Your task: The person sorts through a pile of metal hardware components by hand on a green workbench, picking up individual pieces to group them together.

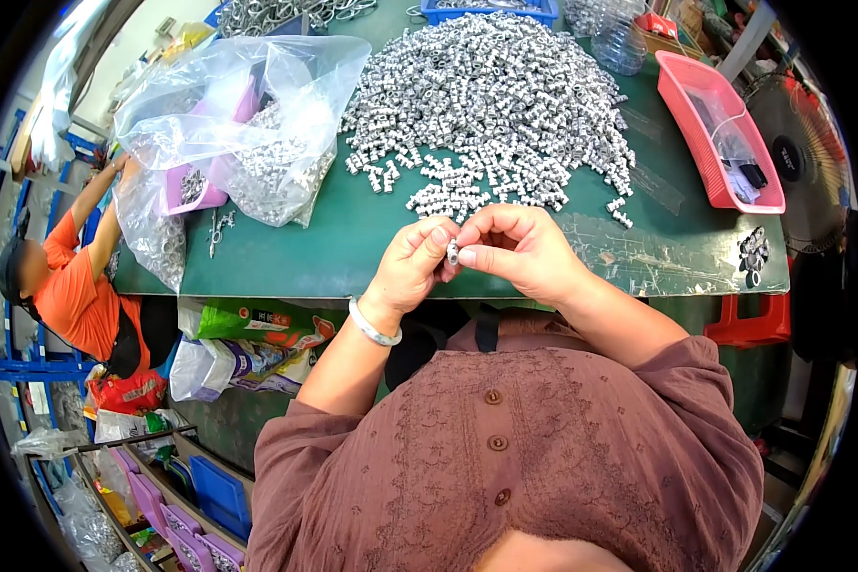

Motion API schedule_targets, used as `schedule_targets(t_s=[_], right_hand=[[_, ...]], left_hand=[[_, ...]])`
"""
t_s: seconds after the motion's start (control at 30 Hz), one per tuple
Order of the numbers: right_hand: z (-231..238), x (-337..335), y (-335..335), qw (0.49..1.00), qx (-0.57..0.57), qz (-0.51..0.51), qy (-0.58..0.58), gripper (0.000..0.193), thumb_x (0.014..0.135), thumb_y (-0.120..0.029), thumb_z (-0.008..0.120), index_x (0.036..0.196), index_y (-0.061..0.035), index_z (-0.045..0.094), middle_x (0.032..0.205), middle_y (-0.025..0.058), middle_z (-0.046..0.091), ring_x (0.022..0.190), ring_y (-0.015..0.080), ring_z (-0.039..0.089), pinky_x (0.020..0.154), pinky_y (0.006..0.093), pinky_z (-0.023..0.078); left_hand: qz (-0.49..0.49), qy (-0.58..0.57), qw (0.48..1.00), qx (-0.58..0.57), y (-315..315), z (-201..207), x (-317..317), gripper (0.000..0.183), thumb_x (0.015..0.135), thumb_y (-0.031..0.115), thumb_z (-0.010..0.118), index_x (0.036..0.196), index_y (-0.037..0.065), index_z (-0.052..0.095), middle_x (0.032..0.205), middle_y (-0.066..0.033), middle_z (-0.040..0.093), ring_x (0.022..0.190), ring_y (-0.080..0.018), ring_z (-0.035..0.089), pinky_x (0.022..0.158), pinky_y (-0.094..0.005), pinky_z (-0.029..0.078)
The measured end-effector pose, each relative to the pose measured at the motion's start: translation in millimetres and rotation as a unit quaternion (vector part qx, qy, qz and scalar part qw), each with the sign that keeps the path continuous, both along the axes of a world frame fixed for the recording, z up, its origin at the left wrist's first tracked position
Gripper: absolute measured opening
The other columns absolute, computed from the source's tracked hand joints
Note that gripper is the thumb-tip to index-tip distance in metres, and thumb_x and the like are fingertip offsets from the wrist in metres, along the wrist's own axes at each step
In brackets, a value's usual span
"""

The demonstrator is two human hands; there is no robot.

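Between the fingertips of both hands, at the near edge of the green table, is a small silver metal fitting (453,253). My left hand (412,265), with a pale bangle (375,324) on its wrist, pinches it from the left. The thumb and finger of my right hand (522,250) close on it from the right. Just beyond my hands spreads a large pile of small silver metal fittings (486,95) of similar look, with a few loose ones at its near edge. My fingers partly cover the held piece.
A clear plastic bag (300,143) of small metal parts and a purple basket (195,186) stand left on the green table (286,257). At right are a pink basket (705,143), several dark parts (753,255) and a fan (791,157). Another person (86,286) reaches toward shelves at far left.
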State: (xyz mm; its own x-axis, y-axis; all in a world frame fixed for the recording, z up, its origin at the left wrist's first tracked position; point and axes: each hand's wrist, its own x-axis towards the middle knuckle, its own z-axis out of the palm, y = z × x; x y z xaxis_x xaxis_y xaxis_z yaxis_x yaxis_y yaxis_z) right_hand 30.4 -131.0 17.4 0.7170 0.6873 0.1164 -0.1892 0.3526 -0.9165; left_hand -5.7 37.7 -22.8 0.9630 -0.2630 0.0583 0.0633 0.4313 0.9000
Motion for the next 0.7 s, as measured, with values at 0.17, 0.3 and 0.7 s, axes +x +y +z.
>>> schedule_targets(t_s=[0.17,0.3,0.7], right_hand=[[-2.8,2.1,-2.9,1.0,-0.003,0.02,0.009,0.008,0.079,-0.002,0.061,0.086,-0.0007,0.058,0.081,0.003,0.06,0.075,0.0089,0.057,0.068,0.0216,0.046],[3.1,0.8,-3.2,1.0,-0.016,0.009,0.002,0.005,0.079,-0.001,0.059,0.084,0.0009,0.058,0.078,0.0049,0.06,0.073,0.011,0.058,0.068,0.0227,0.047],[5.3,5.2,-5.1,0.998,-0.064,0.016,-0.016,0.005,0.079,-0.002,0.06,0.083,0.0005,0.062,0.08,0.0028,0.061,0.072,0.007,0.055,0.066,0.021,0.045]], left_hand=[[-0.002,-0.005,1.0,0.019,0.2,0.9,1.6,0.031,0.089,0.034,0.048,0.084,0.004,0.055,0.066,0.0006,0.05,0.056,-0.0067,0.046,0.049,-0.0186,0.037],[0.007,-0.001,0.999,0.035,0.4,1.6,1.4,0.031,0.088,0.034,0.048,0.083,0.004,0.055,0.065,0.001,0.05,0.056,-0.0061,0.046,0.049,-0.0181,0.037],[-0.003,0.003,0.999,0.051,2.5,1.7,0.7,0.03,0.091,0.031,0.045,0.082,0.004,0.055,0.061,0.0004,0.05,0.052,-0.0051,0.043,0.047,-0.0172,0.035]])
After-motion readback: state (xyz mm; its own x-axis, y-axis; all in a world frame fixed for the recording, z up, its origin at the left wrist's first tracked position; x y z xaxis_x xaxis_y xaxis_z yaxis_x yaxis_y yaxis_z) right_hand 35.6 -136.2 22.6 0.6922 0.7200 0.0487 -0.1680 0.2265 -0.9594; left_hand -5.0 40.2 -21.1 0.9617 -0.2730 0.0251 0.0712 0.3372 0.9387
